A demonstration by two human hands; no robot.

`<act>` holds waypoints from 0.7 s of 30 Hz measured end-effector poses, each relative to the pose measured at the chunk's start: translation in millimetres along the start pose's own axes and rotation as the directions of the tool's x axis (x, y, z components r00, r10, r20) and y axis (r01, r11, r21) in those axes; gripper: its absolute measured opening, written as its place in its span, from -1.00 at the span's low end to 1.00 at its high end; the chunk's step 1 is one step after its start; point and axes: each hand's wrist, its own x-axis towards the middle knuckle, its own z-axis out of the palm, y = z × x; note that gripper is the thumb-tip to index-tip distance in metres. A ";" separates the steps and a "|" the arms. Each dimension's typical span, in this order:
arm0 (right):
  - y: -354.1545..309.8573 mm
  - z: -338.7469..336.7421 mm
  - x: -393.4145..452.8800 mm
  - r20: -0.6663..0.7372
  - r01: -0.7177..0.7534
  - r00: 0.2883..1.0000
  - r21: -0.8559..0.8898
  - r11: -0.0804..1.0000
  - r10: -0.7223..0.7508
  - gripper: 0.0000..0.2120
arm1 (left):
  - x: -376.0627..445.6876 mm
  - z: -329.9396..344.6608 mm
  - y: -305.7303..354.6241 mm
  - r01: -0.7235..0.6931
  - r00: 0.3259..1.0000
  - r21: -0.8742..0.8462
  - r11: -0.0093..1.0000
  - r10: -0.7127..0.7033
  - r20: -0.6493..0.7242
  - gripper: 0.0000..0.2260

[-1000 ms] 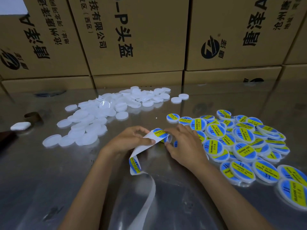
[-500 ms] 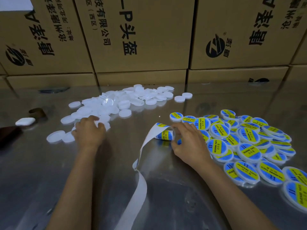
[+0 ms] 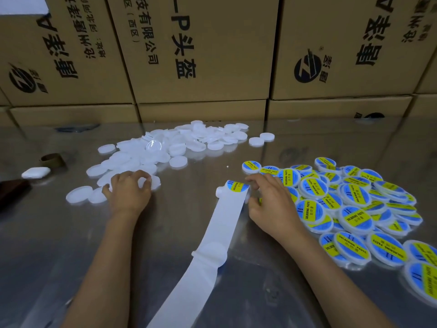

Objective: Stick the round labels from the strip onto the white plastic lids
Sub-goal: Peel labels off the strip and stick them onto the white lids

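at the far left of the frame a small white pad [image 3: 36,172] and a brown tape ring [image 3: 52,160] are sitting idle on the glossy table [image 3: 71,245]. just right of them, the blank white plastic lids [image 3: 165,147] are lying heaped across the upper-left middle, and the left hand [image 3: 128,191] is resting on the heap's near edge, fingers curling round one blank lid [image 3: 145,182] — probably picking up the next one to label. in the centre the white backing strip [image 3: 208,245] is running up from the bottom edge, its top curling over where the next round label [image 3: 237,186] is showing. the right hand [image 3: 272,204] is pinching that curled end between thumb and fingers, likely keeping the label ready to peel. at the right, the labelled lids [image 3: 354,209] are piling up, kept well apart from the blanks — done work sorted from undone. cardboard boxes [image 3: 201,55] are lining the top of the frame.
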 end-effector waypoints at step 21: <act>-1.8 7.6 3.0 0.066 -0.046 0.997 0.060 0.997 0.042 -0.73 | -2.1 -4.7 10.5 0.001 1.000 -0.135 0.991 -0.005 -0.024 -0.87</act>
